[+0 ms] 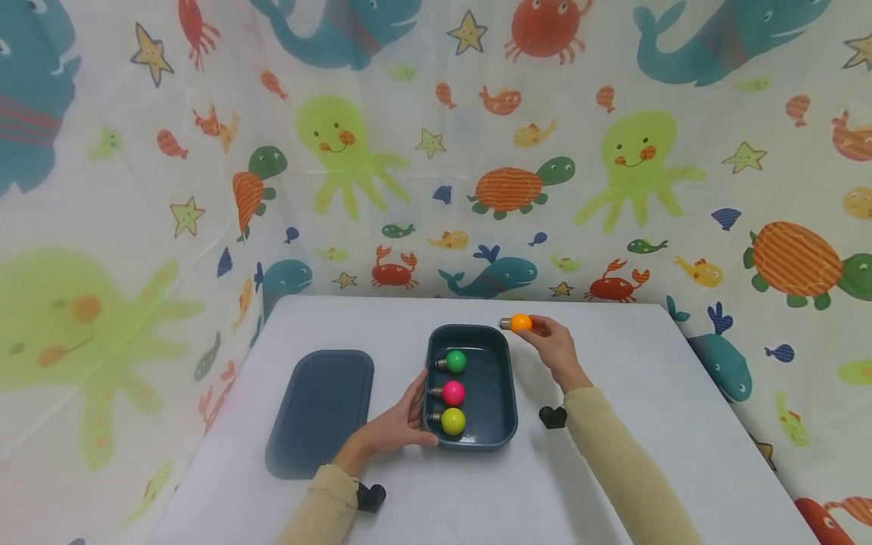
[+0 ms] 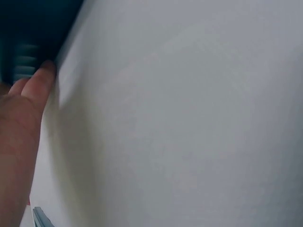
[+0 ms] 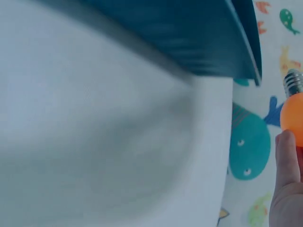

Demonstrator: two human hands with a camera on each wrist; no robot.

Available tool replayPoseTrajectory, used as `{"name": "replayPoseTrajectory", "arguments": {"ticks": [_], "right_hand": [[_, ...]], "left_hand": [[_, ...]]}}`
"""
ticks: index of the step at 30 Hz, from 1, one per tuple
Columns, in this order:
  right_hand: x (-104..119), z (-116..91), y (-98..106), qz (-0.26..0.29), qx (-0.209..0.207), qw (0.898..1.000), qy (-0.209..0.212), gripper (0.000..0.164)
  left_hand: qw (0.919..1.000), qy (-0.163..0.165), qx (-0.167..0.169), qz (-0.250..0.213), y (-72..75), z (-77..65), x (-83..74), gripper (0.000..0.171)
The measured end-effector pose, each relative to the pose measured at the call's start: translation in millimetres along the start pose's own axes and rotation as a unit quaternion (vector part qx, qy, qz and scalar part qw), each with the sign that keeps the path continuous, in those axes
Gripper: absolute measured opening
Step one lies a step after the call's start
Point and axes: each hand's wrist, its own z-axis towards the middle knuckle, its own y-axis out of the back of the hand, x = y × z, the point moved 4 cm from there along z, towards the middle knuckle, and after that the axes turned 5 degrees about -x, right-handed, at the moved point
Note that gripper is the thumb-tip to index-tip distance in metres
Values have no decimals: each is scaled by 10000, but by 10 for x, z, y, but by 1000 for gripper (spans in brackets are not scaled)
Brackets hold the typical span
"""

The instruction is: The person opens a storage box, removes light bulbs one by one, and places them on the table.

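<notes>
A dark blue rectangular container [image 1: 489, 397] sits on the white table. Inside it, along the left side, lie a green light bulb [image 1: 456, 361], a pink light bulb [image 1: 453, 393] and a yellow light bulb [image 1: 453, 421], their metal bases pointing left. My left hand [image 1: 395, 424] holds the container at its near left corner, thumb at the front and fingers along the left wall. Beyond the container's far right corner, my right hand [image 1: 555, 350] pinches an orange light bulb [image 1: 521, 322] by its globe, base to the left. The right wrist view shows this orange bulb [image 3: 292, 118] above the fingertips.
A flat dark blue lid [image 1: 323, 412] lies on the table left of the container. Behind and beside the white table [image 1: 613, 348] hangs a curtain [image 1: 436, 212] printed with sea animals. Black wrist attachments [image 1: 371, 497] show at both cuffs.
</notes>
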Motion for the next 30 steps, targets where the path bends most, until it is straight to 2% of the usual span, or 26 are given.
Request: {"name": "replayPoseTrajectory", "arguments": {"ticks": [4,9,17,20,30], "right_hand": [[-112,104,130,-15,-142,9999,-93,57],[-358,227,269,-232,-327,9985,-363,59],[-688,320,370,-445,-292,9948,-871,59],[-745,315,357,-508,-246,9932,-1017,59],[-786,330,360,-705,-362,9925,-929,59]], "left_hand": [[10000,-7,23,-51,29,52,2,118],[10000,-14,32,-68,77,112,20,118],[10000,5,10,20,137,182,63,119],[10000,-14,5,36,142,175,62,119],[9999,-61,94,-112,132,185,17,119]]}}
